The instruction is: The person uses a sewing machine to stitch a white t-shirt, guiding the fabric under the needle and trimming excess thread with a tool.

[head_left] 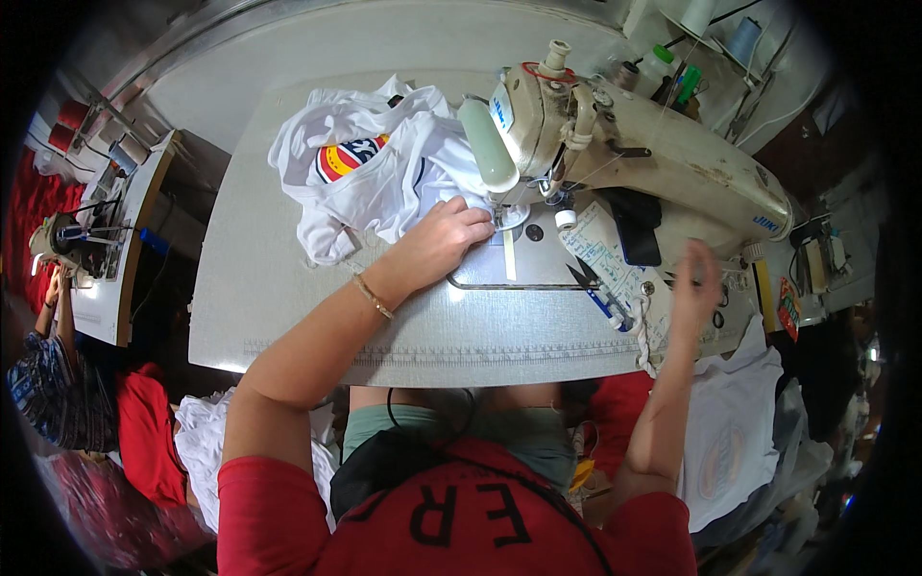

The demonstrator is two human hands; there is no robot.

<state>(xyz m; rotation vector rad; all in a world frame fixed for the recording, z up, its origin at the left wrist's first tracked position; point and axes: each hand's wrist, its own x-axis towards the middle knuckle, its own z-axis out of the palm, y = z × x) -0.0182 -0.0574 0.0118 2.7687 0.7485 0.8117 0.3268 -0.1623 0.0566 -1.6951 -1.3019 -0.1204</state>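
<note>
A white T-shirt (389, 192) with a colourful print lies bunched on the left of the sewing machine (615, 134). At the needle, my left hand (449, 238) is closed, pinching the edge of the shirt beside the presser foot. My right hand (698, 278) is raised over the right part of the table, apart from the shirt. Motion smears its fingers, so I cannot tell whether they hold anything. Blue-handled thread snips (600, 293) lie between my hands, next to a sheet of paper with handwriting (610, 252).
A dark phone (638, 230) rests under the machine arm. White cord (642, 331) hangs over the table's front edge. More white shirts (735, 422) are at the lower right. On the left, another person's hands (58, 285) are at a second sewing machine (72, 235).
</note>
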